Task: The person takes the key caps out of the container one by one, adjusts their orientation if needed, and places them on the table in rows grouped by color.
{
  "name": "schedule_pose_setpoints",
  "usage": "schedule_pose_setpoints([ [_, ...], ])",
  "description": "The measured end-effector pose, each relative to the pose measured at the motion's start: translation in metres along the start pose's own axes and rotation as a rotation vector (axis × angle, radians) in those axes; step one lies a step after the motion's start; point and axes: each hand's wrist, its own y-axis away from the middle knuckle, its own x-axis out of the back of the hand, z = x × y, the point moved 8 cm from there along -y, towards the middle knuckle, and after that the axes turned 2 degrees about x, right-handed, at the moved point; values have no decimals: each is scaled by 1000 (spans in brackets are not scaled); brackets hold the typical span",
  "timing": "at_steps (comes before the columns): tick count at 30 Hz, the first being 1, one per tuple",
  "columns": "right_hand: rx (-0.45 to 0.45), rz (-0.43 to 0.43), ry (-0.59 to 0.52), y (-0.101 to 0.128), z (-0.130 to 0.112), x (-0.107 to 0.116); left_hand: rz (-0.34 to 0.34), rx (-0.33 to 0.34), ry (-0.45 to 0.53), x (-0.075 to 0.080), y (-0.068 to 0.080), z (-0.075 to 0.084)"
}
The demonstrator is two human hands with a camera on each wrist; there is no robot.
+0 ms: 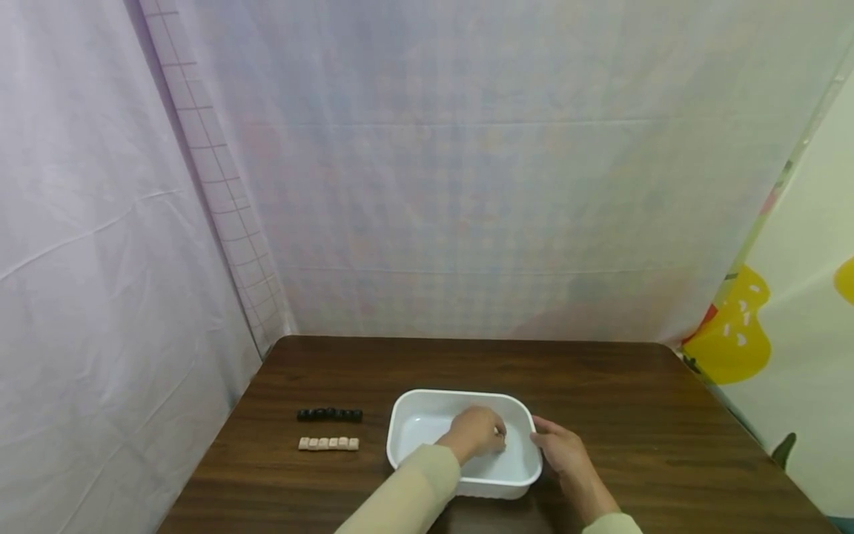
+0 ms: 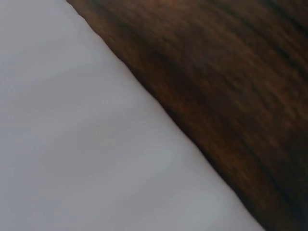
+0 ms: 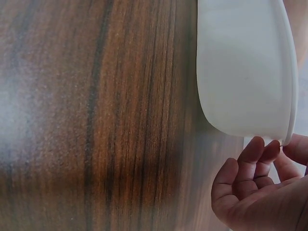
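A: Nearest the camera, the right hand [image 1: 567, 454] is laid against the right end of the white tub [image 1: 427, 406]. In the right wrist view its fingers [image 3: 250, 159] are seen loosely bent just under the tub's rim, touching it rather than clamped round it.

B: So the tub is being steadied on the table [image 1: 634, 400], it would seem, and not lifted.

A: That is the reading taken here. Just beyond, the left hand [image 1: 477, 434] is dipped inside the tub with its fingers curled downward. Whether something is pinched in them cannot be told; the fingertips are hidden by the back of the hand, and in the left wrist view only blurred white plastic and wood grain are shown.

B: The step is judged to be a pick from the tub, then?

A: Most likely, with the pick itself unconfirmed. Further left, well apart from the tub, two short rows are laid out on the table: pale blocks [image 1: 328, 443] nearer, black blocks [image 1: 330, 414] behind, each row touching end to end.

B: And what is called for next?

A: A clean lift over the tub's left wall, with the tub held still, would be needed, then careful placing at the end of the matching row without the lined-up blocks being nudged.
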Motion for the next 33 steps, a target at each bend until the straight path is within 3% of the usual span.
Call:
schedule_pose_setpoints([
  [5,9,11,1,1,0,1,13,7,21,2,1,-1],
  [16,59,20,11,2,-4,0,94,-37,208,13,8,-7],
  [24,59,7,0,3,-3,0,158,-49,165,21,12,-9],
  [29,39,3,5,2,-2,0,119,-17,185,20,13,-16],
  [33,38,6,20,2,-1,0,110,-55,162,17,10,-25],
])
